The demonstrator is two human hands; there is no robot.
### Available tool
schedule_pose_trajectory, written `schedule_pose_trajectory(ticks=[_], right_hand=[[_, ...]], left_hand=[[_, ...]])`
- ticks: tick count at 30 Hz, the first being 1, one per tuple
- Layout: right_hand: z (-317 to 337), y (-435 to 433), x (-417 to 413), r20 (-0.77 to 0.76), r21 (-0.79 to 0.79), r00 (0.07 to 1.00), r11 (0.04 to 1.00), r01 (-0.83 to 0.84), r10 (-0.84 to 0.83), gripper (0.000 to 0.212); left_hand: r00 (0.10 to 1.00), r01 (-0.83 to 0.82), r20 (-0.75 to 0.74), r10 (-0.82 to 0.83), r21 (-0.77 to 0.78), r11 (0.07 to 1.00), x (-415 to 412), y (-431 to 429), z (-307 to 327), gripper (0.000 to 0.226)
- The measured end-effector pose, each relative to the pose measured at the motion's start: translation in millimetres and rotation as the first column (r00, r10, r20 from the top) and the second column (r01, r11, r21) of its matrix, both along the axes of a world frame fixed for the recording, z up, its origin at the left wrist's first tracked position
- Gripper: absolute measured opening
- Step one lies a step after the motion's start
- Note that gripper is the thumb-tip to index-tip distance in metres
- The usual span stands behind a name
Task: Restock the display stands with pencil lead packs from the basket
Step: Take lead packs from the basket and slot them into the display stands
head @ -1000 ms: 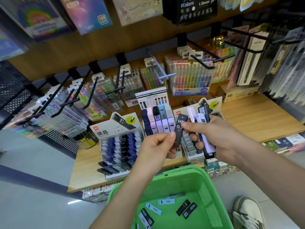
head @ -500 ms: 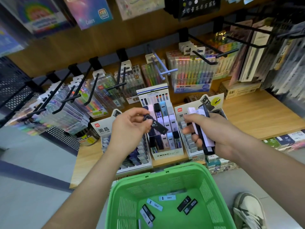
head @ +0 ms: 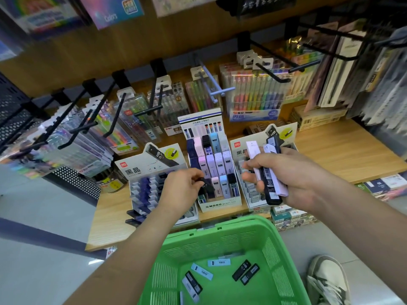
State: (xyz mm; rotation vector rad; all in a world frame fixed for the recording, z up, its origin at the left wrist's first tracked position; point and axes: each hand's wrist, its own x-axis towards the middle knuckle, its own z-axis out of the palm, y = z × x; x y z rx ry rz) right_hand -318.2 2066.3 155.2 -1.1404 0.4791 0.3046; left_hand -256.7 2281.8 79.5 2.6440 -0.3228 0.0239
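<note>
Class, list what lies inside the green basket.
Pencil lead packs, some black and some white, lie loose in the green basket. Its near end runs out of frame, so anything there is unseen.

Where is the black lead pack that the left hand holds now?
In the head view, left of centre, the black lead pack is pinched in the left hand, over the front left corner of the MONO stand.

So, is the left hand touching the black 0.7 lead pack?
Touching. The head view shows the left hand pinching the black 0.7 lead pack by its upper end.
</note>
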Motion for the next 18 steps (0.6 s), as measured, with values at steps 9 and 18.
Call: schedule_pose_trajectory(ticks=[9, 18], right_hand=[[-6.7, 2.5, 0.2, 0.013, -0.063, 0.999, 0.998, -0.030, 0.030, 0.019], [-1.4, 16.3, 10.4, 0.017, -0.258, 0.996, 0.963, -0.075, 0.082, 0.019]], left_hand=[[0.981, -0.142, -0.177, 0.076, -0.393, 0.909, -2.7, -1.0, 6.3, 0.027], [0.986, -0.114, -0.160, 0.054, -0.396, 0.911, -3.6, 25.3, 36.7, 0.027]])
